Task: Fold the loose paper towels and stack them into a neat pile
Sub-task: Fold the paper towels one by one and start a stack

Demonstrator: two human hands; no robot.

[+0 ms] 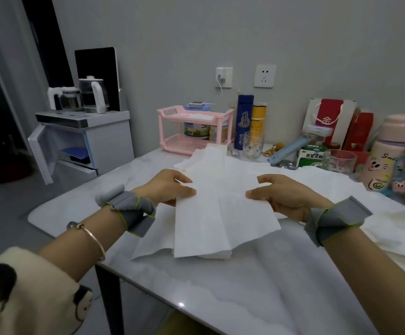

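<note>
A white paper towel (220,221), creased lengthwise, is held up over the marble table (245,291). My left hand (170,189) pinches its left edge between thumb and fingers. My right hand (281,197) pinches its right edge the same way. The towel's lower end hangs down onto a small pile of folded towels (211,255), with another sheet (150,245) lying flat to the left. More loose towels (211,158) lie spread behind my hands, and others (390,228) lie to the right.
Along the wall stand a pink rack (170,117), a blue bottle (244,119), a yellow can (258,119), two glasses (252,143), a green box (311,157), red gift bags (329,117) and a pink mug (380,165). A water dispenser cabinet (85,141) stands left.
</note>
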